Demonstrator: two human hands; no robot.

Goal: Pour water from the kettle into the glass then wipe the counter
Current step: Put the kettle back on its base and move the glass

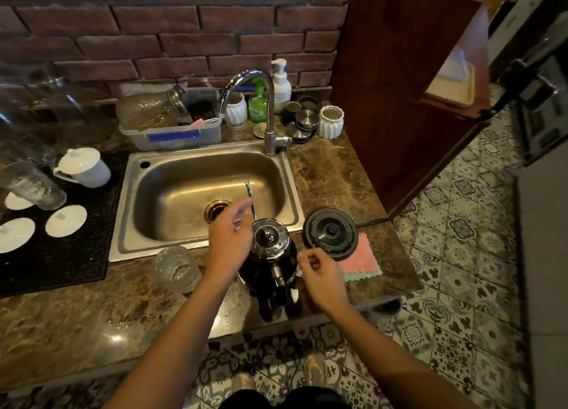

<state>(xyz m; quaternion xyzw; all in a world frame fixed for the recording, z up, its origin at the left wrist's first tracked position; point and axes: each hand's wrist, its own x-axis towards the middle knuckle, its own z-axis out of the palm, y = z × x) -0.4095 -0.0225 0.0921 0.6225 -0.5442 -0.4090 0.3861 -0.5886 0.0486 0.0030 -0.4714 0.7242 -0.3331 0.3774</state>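
A black gooseneck kettle (pixel 269 264) with a chrome lid stands on the marble counter (pixel 76 325) at the sink's front edge, its thin spout pointing over the basin. An empty ribbed glass (pixel 176 268) stands upright to its left. My left hand (pixel 229 242) hovers blurred against the kettle's left side, fingers apart and holding nothing. My right hand (pixel 321 275) is just right of the kettle's handle, fingers loosely curled, not gripping it. A pink cloth (pixel 362 262) lies to the right, partly under the round black kettle base (pixel 330 233).
The steel sink (pixel 172 190) with a tall faucet (pixel 264 101) lies behind the kettle. A black mat (pixel 92 248) on the left carries a white lidded cup, saucers and a glass. Soap bottles, white pots and a plastic bin line the brick wall. A wooden panel stands at right.
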